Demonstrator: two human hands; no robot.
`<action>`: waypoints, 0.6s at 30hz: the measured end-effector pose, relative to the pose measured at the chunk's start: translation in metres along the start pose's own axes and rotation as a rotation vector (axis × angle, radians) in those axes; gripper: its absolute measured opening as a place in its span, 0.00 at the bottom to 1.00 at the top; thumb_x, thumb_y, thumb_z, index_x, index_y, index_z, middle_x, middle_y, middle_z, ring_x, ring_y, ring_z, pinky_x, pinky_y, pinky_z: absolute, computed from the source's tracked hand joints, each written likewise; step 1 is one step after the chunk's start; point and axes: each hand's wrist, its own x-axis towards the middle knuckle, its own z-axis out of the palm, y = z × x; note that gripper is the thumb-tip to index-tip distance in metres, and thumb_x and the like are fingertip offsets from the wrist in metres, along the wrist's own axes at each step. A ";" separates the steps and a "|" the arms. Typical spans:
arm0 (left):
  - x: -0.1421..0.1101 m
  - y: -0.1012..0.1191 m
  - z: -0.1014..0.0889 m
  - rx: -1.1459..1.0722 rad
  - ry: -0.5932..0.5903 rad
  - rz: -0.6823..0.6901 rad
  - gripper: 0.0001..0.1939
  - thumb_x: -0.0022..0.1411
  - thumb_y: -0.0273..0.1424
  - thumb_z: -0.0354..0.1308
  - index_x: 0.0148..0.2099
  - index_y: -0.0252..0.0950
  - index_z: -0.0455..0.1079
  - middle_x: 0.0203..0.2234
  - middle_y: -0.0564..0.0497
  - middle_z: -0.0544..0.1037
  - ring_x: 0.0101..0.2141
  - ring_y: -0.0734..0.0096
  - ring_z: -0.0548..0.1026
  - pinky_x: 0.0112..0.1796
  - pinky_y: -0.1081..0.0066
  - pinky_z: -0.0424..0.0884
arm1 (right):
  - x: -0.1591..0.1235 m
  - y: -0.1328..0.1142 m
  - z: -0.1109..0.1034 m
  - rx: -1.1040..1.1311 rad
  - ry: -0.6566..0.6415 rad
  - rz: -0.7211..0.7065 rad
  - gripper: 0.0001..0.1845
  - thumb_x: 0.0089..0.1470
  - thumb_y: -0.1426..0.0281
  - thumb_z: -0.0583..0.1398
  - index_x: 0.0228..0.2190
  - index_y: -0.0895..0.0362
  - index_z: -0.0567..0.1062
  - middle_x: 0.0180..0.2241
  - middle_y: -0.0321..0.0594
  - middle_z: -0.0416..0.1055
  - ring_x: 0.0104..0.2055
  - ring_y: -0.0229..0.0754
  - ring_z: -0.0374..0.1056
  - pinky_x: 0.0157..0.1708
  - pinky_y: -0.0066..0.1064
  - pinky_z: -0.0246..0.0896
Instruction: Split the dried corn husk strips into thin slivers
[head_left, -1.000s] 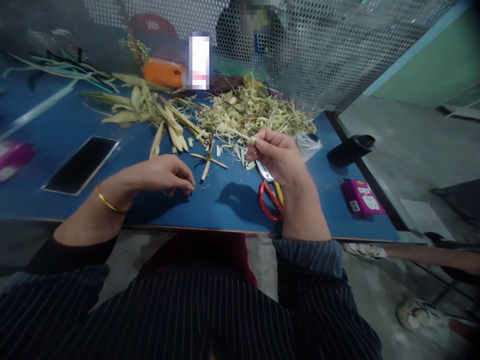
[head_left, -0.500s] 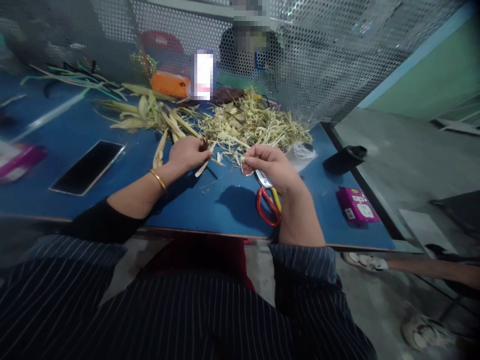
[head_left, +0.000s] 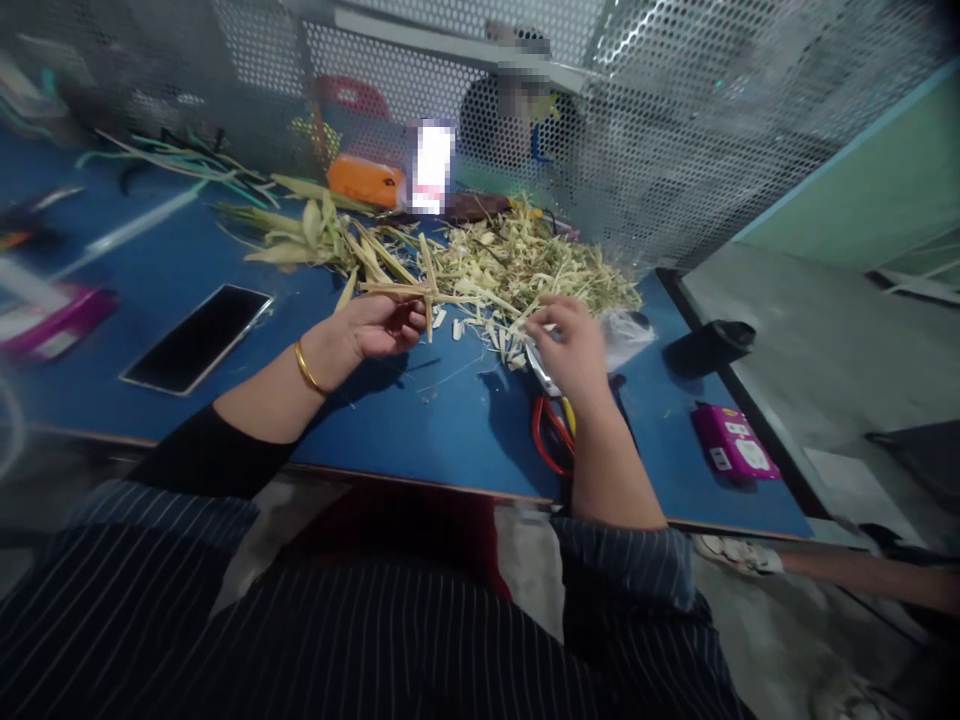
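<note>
My left hand point(head_left: 382, 325) is turned palm up, its fingers closed on a small cross of folded dried corn husk strips point(head_left: 430, 290). The strips' pale ends stick out several ways above the fingertips. To the right, my right hand point(head_left: 574, 350) hovers at the near edge of a heap of husk scraps point(head_left: 517, 250). Its thumb and forefinger are apart, and I see nothing between them. Beneath my right wrist lies a pair of scissors with red and yellow handles point(head_left: 551, 435), partly hidden. Small cut pieces point(head_left: 506, 340) lie between the hands.
Long husk leaves point(head_left: 311, 235) lie left of the heap. A black-screened phone point(head_left: 199, 340) is on the blue table point(head_left: 420, 440). A lit phone point(head_left: 433, 165) stands by an orange pack point(head_left: 366, 180). At right are a black bottle point(head_left: 709, 348) and purple pack point(head_left: 735, 440). Perforated metal screens the back.
My left hand has rolled palm up, bringing the husk cross into view. My right hand has let go of a small pale scrap and opened near the heap. The view has shifted slightly.
</note>
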 end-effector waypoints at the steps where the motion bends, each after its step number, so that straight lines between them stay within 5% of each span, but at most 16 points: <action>1: 0.000 -0.001 0.000 -0.009 -0.013 -0.021 0.17 0.67 0.26 0.52 0.23 0.34 0.60 0.14 0.54 0.63 0.13 0.81 0.64 0.12 0.83 0.58 | 0.001 -0.003 -0.002 0.042 0.112 -0.006 0.05 0.53 0.68 0.59 0.27 0.54 0.74 0.46 0.45 0.72 0.50 0.48 0.68 0.49 0.44 0.63; 3: 0.002 -0.006 -0.001 -0.024 -0.034 -0.047 0.16 0.67 0.25 0.50 0.25 0.34 0.61 0.15 0.54 0.64 0.14 0.80 0.64 0.11 0.83 0.58 | 0.001 -0.011 -0.004 0.131 0.268 -0.054 0.06 0.55 0.65 0.59 0.29 0.53 0.73 0.47 0.44 0.71 0.53 0.47 0.66 0.54 0.46 0.60; 5: 0.003 -0.012 0.001 -0.024 -0.045 -0.083 0.16 0.67 0.23 0.47 0.26 0.33 0.62 0.15 0.54 0.64 0.14 0.80 0.64 0.11 0.84 0.59 | -0.001 -0.020 -0.003 0.232 0.253 -0.129 0.06 0.56 0.64 0.59 0.30 0.53 0.73 0.50 0.42 0.71 0.56 0.47 0.64 0.58 0.48 0.56; 9: 0.003 -0.026 0.009 0.007 -0.039 -0.150 0.15 0.65 0.21 0.49 0.25 0.34 0.62 0.14 0.54 0.61 0.13 0.82 0.62 0.11 0.85 0.56 | -0.008 -0.034 0.004 0.423 -0.116 -0.205 0.05 0.56 0.65 0.60 0.30 0.52 0.74 0.50 0.40 0.72 0.55 0.46 0.66 0.59 0.47 0.54; 13: 0.004 -0.036 0.016 0.116 -0.053 -0.124 0.11 0.58 0.17 0.54 0.25 0.33 0.64 0.14 0.56 0.60 0.12 0.84 0.59 0.11 0.86 0.52 | -0.011 -0.037 0.013 0.478 -0.324 -0.188 0.07 0.56 0.65 0.61 0.28 0.53 0.74 0.36 0.39 0.75 0.43 0.43 0.70 0.49 0.39 0.61; 18: 0.004 -0.047 0.017 0.429 0.034 0.257 0.06 0.53 0.18 0.55 0.27 0.32 0.67 0.16 0.54 0.67 0.15 0.81 0.66 0.14 0.82 0.60 | -0.012 -0.035 0.012 0.474 -0.239 -0.070 0.07 0.54 0.64 0.62 0.28 0.54 0.74 0.31 0.37 0.73 0.35 0.40 0.68 0.42 0.35 0.62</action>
